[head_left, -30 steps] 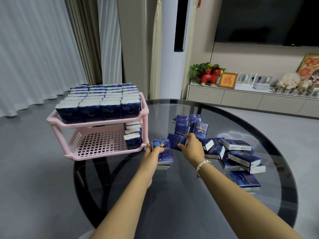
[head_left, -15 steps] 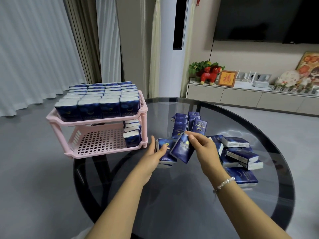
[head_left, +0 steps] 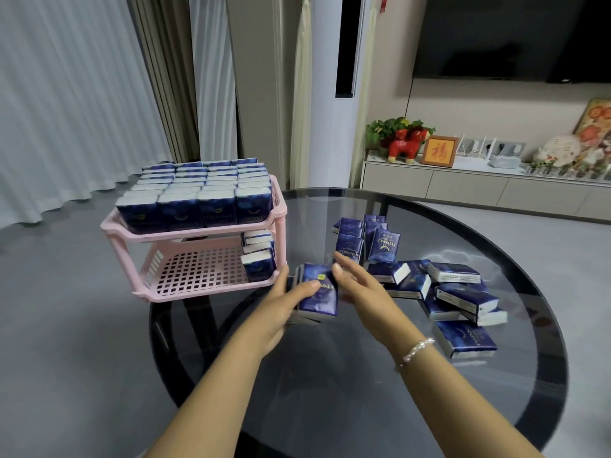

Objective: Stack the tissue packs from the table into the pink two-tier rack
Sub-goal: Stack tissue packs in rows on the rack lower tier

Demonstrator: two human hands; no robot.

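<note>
Glass tabletop [head_left: 330,391]: right hand [head_left: 358,287], now open, has added its tissue pack to the stack [head_left: 317,294] left hand [head_left: 281,309] grips; pink rack [head_left: 198,276] at 10 o'clock awaits.

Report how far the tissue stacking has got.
Done: the top tier of the pink rack is packed full; the lower tier holds one short row at its right end. In hand: the left hand grips a small stack, the right hand open beside it. Left: loose packs on the table.
</note>
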